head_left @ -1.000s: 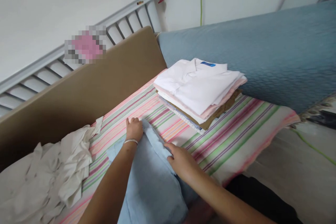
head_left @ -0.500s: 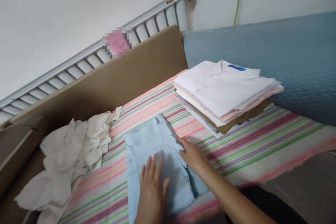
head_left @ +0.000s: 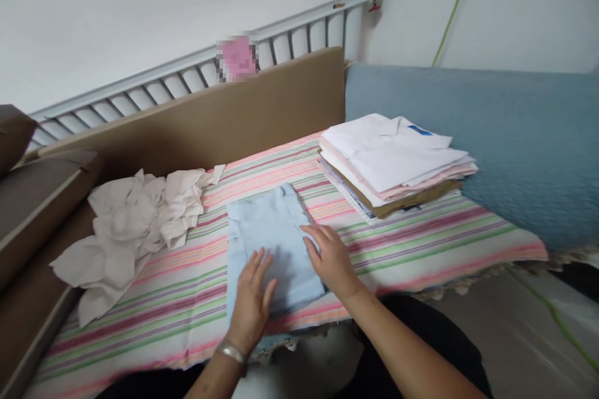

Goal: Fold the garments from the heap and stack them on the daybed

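A light blue folded garment (head_left: 266, 230), which looks like a shirt, lies on the striped cloth in front of me. Over its lower left part is my left hand (head_left: 250, 299), open with fingers and thumb apart, wearing a silver bracelet. At the garment's right edge is my right hand (head_left: 331, 260), its fingers slightly bent and apart from the thumb, gripping nothing. Whether its fingertips press on the fabric is hard to tell. Beyond it, to the right, sits a stack of folded shirts (head_left: 388, 159) with a white one on top.
A crumpled off-white garment (head_left: 126, 218) lies at the left, beside brown cushions (head_left: 42, 199). The striped cloth (head_left: 187, 299) covers the seat and ends in a fringed front edge. A brown backrest (head_left: 262, 96) and a blue backrest (head_left: 468, 93) meet in the corner; a radiator (head_left: 168, 87) stands behind.
My right hand has loosened from the garment's right edge, and a flap there now lies flatter. My left hand stays over the garment. The view has shifted and levelled.
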`<act>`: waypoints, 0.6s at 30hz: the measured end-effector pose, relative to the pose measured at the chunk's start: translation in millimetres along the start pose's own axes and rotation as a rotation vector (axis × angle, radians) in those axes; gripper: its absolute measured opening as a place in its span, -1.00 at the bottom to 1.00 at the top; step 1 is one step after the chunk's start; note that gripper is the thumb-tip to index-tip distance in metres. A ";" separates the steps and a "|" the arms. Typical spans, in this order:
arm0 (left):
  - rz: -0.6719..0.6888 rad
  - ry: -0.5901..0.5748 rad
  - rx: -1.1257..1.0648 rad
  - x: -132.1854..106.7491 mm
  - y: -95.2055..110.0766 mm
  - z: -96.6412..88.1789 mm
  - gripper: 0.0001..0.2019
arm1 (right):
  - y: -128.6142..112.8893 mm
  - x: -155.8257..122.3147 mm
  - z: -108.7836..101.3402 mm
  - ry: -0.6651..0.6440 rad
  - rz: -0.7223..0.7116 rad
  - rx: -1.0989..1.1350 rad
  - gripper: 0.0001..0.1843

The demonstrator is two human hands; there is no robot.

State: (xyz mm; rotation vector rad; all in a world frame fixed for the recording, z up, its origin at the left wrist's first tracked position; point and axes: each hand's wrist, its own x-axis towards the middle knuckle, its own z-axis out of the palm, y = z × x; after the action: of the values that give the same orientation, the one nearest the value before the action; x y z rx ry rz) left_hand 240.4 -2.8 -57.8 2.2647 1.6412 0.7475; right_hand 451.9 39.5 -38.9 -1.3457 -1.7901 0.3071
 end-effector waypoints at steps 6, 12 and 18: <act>-0.738 0.331 -0.493 -32.1 -56.5 -33.4 -0.37 | 30.0 -4.0 14.8 0.026 0.225 0.066 -0.48; -0.873 0.142 -0.898 -27.7 -35.4 -23.3 -0.48 | 72.4 10.7 8.8 -0.178 0.703 0.379 -0.42; -0.890 0.037 -1.079 -19.3 -43.9 -15.2 -0.53 | 56.3 2.0 3.7 -0.309 0.723 0.643 -0.61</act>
State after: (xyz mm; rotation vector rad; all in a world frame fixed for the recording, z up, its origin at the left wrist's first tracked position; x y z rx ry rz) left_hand 192.1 -7.5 -71.1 0.6983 1.4594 1.0273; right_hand 486.6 64.2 -75.9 -1.4465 -1.1818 1.4110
